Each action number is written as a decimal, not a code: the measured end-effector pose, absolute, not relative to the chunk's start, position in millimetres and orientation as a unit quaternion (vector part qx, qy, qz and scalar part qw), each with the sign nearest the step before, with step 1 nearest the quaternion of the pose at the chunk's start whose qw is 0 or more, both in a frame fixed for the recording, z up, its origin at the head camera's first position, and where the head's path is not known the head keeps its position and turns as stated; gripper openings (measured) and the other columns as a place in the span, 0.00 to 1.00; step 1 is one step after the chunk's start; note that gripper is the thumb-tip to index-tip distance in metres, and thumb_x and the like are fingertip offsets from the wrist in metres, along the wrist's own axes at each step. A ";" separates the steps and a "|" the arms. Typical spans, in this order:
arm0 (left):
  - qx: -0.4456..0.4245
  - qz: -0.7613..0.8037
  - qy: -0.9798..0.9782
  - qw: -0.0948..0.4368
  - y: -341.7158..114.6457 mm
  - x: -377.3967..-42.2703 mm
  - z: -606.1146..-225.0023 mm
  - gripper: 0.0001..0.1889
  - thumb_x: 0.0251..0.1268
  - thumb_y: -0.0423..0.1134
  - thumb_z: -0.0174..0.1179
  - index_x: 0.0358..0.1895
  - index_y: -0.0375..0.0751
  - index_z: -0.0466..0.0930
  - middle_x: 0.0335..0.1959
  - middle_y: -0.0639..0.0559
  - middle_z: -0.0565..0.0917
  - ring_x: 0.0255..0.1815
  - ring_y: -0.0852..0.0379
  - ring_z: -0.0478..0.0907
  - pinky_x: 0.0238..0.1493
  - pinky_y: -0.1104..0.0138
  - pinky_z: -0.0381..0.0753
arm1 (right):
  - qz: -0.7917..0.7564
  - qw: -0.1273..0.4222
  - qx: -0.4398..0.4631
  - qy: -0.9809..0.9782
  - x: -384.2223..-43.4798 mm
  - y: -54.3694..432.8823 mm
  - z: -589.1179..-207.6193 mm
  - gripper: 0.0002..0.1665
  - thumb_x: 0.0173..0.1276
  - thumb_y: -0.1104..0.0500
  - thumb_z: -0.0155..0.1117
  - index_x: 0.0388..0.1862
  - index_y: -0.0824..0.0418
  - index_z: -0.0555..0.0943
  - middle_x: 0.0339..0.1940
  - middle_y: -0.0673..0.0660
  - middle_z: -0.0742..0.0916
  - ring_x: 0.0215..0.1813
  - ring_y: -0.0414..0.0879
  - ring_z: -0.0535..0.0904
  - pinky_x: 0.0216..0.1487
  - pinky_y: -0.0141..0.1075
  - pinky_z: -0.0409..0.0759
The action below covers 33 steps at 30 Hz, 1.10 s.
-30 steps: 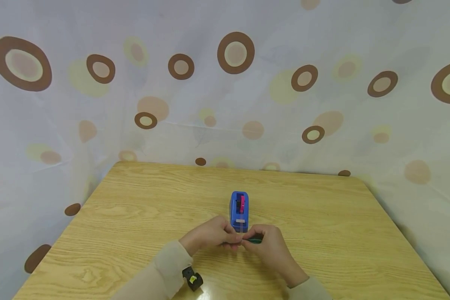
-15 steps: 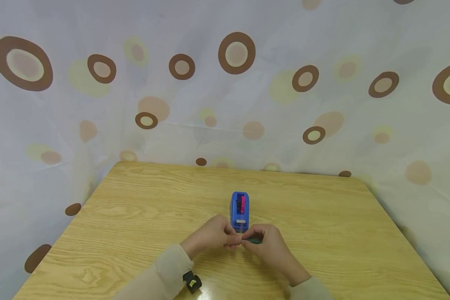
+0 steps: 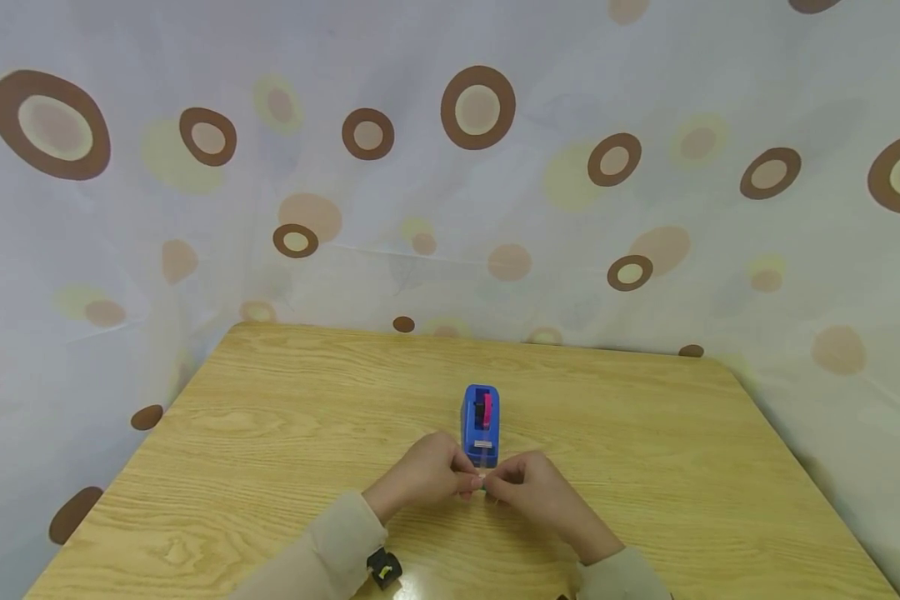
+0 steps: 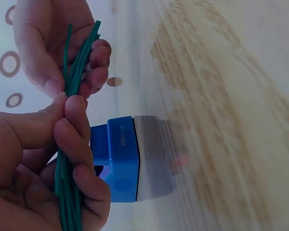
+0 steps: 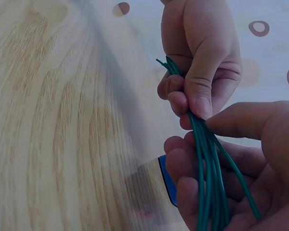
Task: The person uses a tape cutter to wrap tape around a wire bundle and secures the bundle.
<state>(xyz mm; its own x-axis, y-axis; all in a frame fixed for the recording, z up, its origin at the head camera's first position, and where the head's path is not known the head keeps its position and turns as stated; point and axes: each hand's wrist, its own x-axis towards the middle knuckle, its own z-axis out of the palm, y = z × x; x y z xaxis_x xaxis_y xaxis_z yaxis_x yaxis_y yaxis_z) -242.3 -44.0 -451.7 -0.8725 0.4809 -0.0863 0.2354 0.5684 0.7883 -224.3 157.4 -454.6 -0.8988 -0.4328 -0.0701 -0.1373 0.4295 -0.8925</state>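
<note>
Both hands meet just in front of a blue tape dispenser with a pink roll core. My left hand grips a bundle of thin green wires between its thumb and curled fingers. The right hand holds the other part of the same bundle, its thumb against the wires and its fingers curled beneath, as the right wrist view shows. One wire splays away from the rest there. A strip of clear tape runs from the dispenser's cutter toward the fingertips. Fingers hide the middle of the bundle.
The wood-grain table reaches back to a pale curtain printed with brown rings. A small black device with a yellow mark sits by the left sleeve cuff.
The right hand has turned slightly, so the green wires that showed inside it are now mostly hidden in the head view. The left hand and the dispenser have hardly shifted.
</note>
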 end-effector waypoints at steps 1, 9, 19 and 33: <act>0.208 0.414 0.874 0.145 -44.1 -242.5 -451.5 0.14 0.65 0.40 0.66 0.20 0.45 0.87 0.17 0.56 0.82 0.17 0.64 0.64 0.19 0.71 0.60 | -0.511 0.152 -0.170 0.829 -224.6 157.7 -455.0 0.12 0.72 0.59 0.63 0.36 0.66 0.88 0.32 0.56 0.87 0.34 0.44 0.80 0.36 0.34 0.81; 0.215 0.412 0.876 0.132 -44.2 -243.9 -452.7 0.10 0.64 0.39 0.67 0.24 0.46 0.89 0.19 0.61 0.81 0.20 0.64 0.67 0.21 0.71 0.63 | -0.556 0.162 -0.177 0.796 -225.5 159.3 -459.4 0.11 0.72 0.62 0.62 0.40 0.70 0.86 0.35 0.61 0.88 0.38 0.51 0.83 0.39 0.38 0.83; 0.247 0.370 0.885 0.136 -44.3 -245.4 -448.8 0.07 0.64 0.38 0.67 0.29 0.46 0.90 0.21 0.62 0.81 0.24 0.65 0.71 0.26 0.71 0.70 | -0.532 0.133 -0.189 0.815 -225.6 159.8 -461.8 0.07 0.69 0.61 0.67 0.38 0.65 0.88 0.37 0.56 0.88 0.40 0.47 0.82 0.40 0.31 0.81; 0.276 0.374 0.868 0.174 -49.9 -253.8 -450.8 0.09 0.68 0.40 0.64 0.29 0.47 0.88 0.19 0.59 0.81 0.20 0.66 0.69 0.24 0.72 0.68 | -0.500 0.081 -0.212 0.836 -223.3 157.4 -458.3 0.03 0.65 0.64 0.70 0.35 0.63 0.89 0.37 0.53 0.89 0.39 0.43 0.82 0.39 0.30 0.81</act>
<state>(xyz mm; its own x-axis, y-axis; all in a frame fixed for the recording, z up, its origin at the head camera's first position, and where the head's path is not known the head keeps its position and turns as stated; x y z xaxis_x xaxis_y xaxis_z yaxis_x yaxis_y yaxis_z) -253.8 -49.9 -450.8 -0.7870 0.6096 -0.0950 0.3492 0.5671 0.7460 -223.3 157.4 -458.3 -0.8966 -0.4362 0.0768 -0.2738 0.4097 -0.8701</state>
